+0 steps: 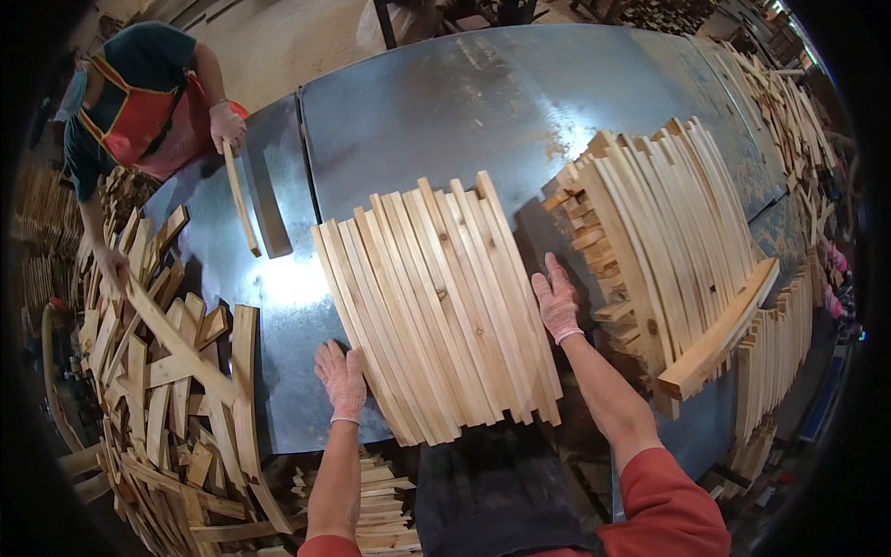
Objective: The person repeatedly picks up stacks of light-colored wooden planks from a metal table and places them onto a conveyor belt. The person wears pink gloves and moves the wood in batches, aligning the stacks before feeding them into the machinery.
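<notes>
A layer of pale wooden slats (432, 306) lies side by side on the metal tabletop before me, its ends uneven at both the far and near sides. Along its left edge is my left hand (342, 381), in a thin pale glove, fingers stretched out and thumb near the outermost slat. My right hand (557, 299), gloved the same way, stands at the right edge with its fingers extended upward. Both hands are open and hold nothing. Whether the palms touch the slats I cannot tell.
A tall stack of slats (677, 241) stands to the right, a thicker wooden bar (719, 330) across its near end. Loose boards (162, 371) lie jumbled at left. Across the metal table (418, 102), a co-worker in a red apron (153, 121) holds a slat (239, 200) and touches another board.
</notes>
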The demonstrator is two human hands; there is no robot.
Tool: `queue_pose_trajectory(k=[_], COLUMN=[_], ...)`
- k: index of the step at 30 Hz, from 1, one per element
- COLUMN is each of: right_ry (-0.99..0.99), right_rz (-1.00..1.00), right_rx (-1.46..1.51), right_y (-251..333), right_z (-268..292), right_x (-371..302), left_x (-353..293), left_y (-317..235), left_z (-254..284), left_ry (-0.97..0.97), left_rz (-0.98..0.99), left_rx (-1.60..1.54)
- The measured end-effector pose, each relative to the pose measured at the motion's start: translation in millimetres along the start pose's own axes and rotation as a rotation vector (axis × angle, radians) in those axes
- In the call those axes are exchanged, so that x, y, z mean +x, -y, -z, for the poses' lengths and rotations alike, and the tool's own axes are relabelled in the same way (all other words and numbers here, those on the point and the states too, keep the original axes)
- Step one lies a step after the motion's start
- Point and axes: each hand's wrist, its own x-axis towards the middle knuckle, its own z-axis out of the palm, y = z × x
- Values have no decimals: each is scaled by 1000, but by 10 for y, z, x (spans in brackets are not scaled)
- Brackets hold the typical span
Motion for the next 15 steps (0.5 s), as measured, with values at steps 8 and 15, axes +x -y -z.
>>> queue_pose_trajectory(k=[8, 15], right_ry=[232, 570], right_rz=[-344, -614], right_rx=[589, 812], right_y=[159, 438], right_z=[-185, 43], right_x=[-9, -82], left_x=[-147, -154], left_y=[-589, -687], left_z=[18, 292], left_ry=[188, 371], left_rz=[143, 300], left_rx=[-1145, -1410])
